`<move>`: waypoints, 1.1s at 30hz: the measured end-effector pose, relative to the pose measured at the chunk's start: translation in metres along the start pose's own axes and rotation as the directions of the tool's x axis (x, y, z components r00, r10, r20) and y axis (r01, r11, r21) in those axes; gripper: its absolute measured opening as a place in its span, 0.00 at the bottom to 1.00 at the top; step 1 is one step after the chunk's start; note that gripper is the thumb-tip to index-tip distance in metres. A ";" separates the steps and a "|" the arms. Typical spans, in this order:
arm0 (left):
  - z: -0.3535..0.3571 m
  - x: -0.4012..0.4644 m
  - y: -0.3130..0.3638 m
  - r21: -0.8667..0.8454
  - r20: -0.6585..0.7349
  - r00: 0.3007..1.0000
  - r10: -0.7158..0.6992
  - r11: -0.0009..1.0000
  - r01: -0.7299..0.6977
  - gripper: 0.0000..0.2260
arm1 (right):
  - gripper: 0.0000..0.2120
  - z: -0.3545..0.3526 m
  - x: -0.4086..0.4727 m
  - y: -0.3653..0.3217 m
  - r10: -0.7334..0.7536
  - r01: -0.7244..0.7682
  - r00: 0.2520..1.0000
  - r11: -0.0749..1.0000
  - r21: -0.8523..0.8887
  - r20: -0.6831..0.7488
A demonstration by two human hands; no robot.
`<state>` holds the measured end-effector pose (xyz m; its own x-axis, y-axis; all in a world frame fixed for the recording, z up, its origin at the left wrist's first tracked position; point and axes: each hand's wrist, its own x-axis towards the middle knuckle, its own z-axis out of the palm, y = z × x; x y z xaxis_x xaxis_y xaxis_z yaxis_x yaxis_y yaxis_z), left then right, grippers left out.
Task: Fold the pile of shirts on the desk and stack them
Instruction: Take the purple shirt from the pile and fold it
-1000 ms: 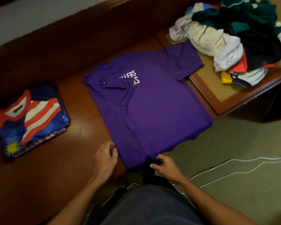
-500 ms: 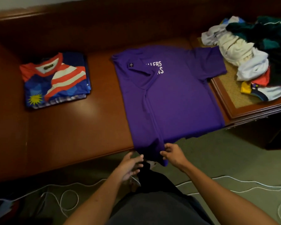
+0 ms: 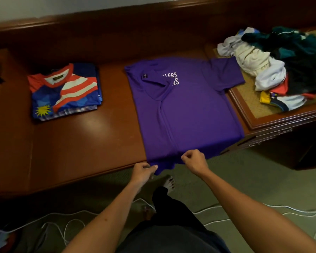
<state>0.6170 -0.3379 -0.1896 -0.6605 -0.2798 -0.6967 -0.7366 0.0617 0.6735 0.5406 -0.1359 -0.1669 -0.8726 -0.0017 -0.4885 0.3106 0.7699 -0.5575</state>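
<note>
A glossy wooden desk (image 3: 77,143) runs along a dark wood-panelled wall, above green carpet (image 3: 244,179) strewn with white cords. The purple shirt (image 3: 186,110) lies flat mid-desk, its near hem pinched by the left hand (image 3: 142,172) and right hand (image 3: 195,159). Folded shirts (image 3: 64,92) are stacked far left; an unfolded pile (image 3: 281,66) sits far right.

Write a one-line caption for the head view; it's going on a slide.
Both hands, left and right, pinch the purple shirt hem on the desk.
</note>
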 end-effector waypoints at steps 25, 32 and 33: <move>-0.018 -0.007 0.030 0.518 -0.055 0.998 0.019 0.855 0.012 0.08 | 0.27 -0.029 0.011 -0.026 -0.141 0.174 0.967 0.974 -0.144 0.210; -0.045 0.012 0.084 0.347 -0.037 0.991 0.129 0.932 -0.108 0.10 | 0.25 -0.059 0.041 -0.054 -0.203 0.214 0.969 0.974 -0.071 0.138; -0.046 0.017 0.093 0.328 -0.020 0.992 0.126 0.938 -0.113 0.10 | 0.25 -0.061 0.049 -0.059 -0.209 0.219 0.968 0.974 -0.059 0.139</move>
<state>0.5439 -0.3814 -0.1277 -0.7450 -0.2889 -0.6013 -0.6643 0.4036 0.6292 0.4566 -0.1420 -0.1172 -0.8571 -0.2511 -0.4498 0.0894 0.7874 -0.6099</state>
